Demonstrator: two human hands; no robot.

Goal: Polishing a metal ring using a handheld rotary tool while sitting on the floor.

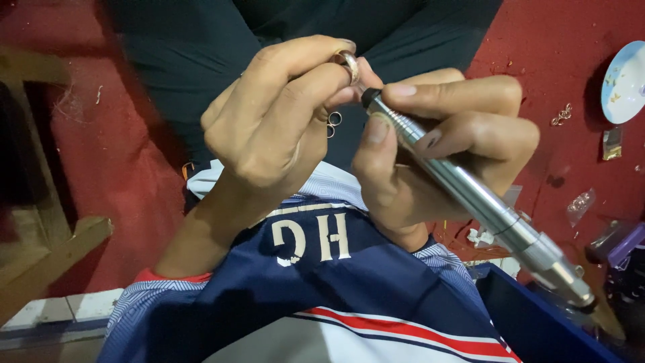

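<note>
Hands [349, 128] on ring [348, 64], rotary tool [470, 191]

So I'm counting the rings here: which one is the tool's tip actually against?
The larger silver ring pinched in the left hand's fingertips, at the rotary tool's tip. The two small rings dangle lower, clear of the tool in the right hand.

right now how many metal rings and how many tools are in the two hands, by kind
silver metal ring pinched at the left hand fingertips: 1
small thin wire rings below it: 2
silver pen-shaped metal rotary handpiece in the right hand: 1
total: 4
</note>
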